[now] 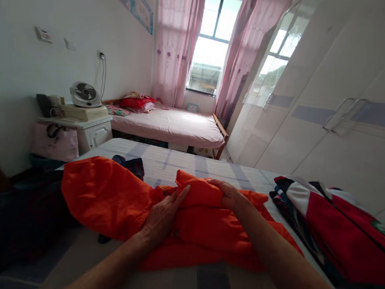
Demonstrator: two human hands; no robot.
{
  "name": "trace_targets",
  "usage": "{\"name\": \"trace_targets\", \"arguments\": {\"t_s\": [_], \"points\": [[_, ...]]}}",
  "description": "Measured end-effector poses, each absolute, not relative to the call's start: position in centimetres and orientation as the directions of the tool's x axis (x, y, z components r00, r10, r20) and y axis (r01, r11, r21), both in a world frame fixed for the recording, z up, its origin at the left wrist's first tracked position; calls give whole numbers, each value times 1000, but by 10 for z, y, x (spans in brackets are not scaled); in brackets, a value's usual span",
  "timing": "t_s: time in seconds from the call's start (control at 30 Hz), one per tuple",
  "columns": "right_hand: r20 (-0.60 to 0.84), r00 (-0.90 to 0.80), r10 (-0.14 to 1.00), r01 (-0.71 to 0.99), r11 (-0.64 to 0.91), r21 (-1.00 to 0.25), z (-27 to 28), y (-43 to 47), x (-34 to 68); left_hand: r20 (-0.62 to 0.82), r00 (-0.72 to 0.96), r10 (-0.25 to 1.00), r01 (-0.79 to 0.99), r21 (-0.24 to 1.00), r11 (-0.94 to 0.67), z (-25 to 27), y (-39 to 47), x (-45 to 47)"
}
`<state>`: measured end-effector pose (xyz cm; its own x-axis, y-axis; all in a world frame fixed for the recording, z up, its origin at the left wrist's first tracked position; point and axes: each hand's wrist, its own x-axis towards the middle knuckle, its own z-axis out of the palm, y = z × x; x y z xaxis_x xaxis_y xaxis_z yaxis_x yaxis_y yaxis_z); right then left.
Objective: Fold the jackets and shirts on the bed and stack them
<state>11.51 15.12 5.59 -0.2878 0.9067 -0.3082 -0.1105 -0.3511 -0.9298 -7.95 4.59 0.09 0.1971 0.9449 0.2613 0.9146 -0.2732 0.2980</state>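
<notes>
A bright orange garment (205, 225) lies crumpled and partly folded across the bed in front of me; its exact kind is hard to make out. My left hand (161, 214) grips its middle, thumb on top and most fingers hidden by cloth. At the far edge of the raised fold, my right hand (226, 194) pinches the fabric, its fingertips over the top. The garment's left part (106, 195) bulges loosely towards the bed's left side. Behind it lies a small dark checked cloth (131, 166).
To the right rests a folded stack of red, white and black clothes (334, 226). Dark clothing (24, 223) is heaped at the left. Beyond the striped bed sheet (216, 283) stand a nightstand (95, 130) with a fan (85, 93), another bed (180, 125) and a white wardrobe (291, 140).
</notes>
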Motion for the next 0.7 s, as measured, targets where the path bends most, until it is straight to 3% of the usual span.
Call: {"name": "trace_targets", "arguments": {"t_s": [0.07, 0.13, 0.2, 0.23, 0.3, 0.37, 0.47, 0.6, 0.7], "points": [[-198, -232, 952, -181, -243, -953, 60, 146, 112, 269, 193, 944, 901, 332, -279, 0, 47, -81], [78, -63, 995, -224, 62, -973, 66, 138, 113, 283, 176, 943, 887, 370, -277, -2, 48, -82], [346, 116, 931, -196, 363, -911, 71, 128, 118, 289, 141, 947, 883, 395, -253, -5, 50, -84], [399, 154, 904, -202, 424, -883, 72, 124, 121, 286, 123, 950, 884, 404, -236, -7, 51, -84], [321, 104, 941, -311, 337, -888, 70, 117, 128, 276, 94, 957, 876, 434, -212, -11, 52, -86], [152, -52, 987, -412, 117, -904, 66, 113, 134, 281, 86, 956, 845, 488, -219, -13, 52, -87], [4, -214, 977, -395, -83, -915, 61, 109, 140, 302, 146, 942, 754, 582, -304, -7, 53, -89], [38, -151, 988, -372, -21, -928, 62, 100, 148, 311, 291, 905, 588, 688, -426, 10, 56, -91], [35, -13, 999, -394, 27, -919, 60, 93, 159, 244, 271, 931, 497, 793, -353, 22, 63, -92]]}}
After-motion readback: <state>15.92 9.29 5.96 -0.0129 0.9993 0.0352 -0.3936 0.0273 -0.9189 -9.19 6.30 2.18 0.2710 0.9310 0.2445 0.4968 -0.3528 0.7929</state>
